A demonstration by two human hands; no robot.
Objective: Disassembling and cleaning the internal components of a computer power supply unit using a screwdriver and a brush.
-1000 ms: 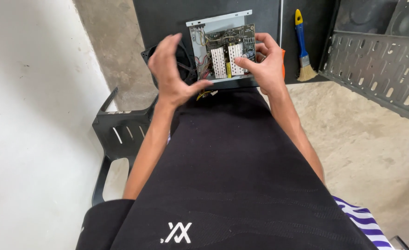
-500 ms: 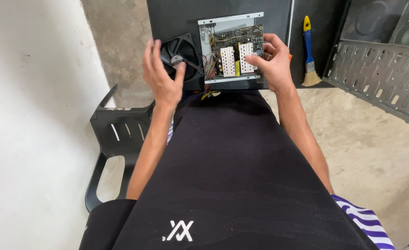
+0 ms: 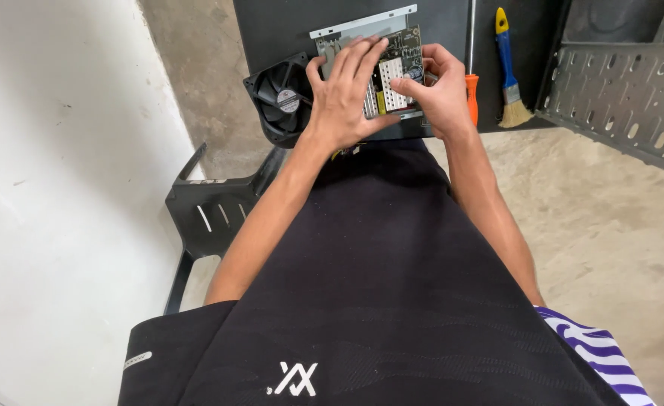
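**A:** Centre top of the frame?

**B:** Opened power supply unit (image 3: 392, 71), metal tray with a circuit board and pale heat sinks, resting at the near edge of a black worktop (image 3: 272, 22), just above a lap in black cloth. Left hand (image 3: 345, 94) spread flat over the left half of the board, fingers fanned, palm pressing down; grip wide, closed on nothing visible. Right hand (image 3: 441, 90) curled against the unit's right side, thumb and fingertips pinching in at the board; grip narrow, but whether something small sits between the fingers cannot be told.

**A:** Left of the unit?

**B:** Black cooling fan (image 3: 281, 98), tilted, hanging past the worktop's left edge, touching the unit's left side near the left wrist.

**A:** Right of it?

**B:** Screwdriver (image 3: 471, 83) with an orange handle, just beside the right hand, lying straight up the frame. Further right, a blue-and-yellow-handled brush (image 3: 509, 75), bristles toward the near edge, apart from the hand. Bare black surface between them.

**A:** Edges and open room?

**B:** Far right, a grey perforated metal panel (image 3: 618, 105) slanting across the upper right corner. Lower left, a black plastic chair (image 3: 212, 210) against a white wall. Bare concrete floor (image 3: 618, 225) on the right, open.
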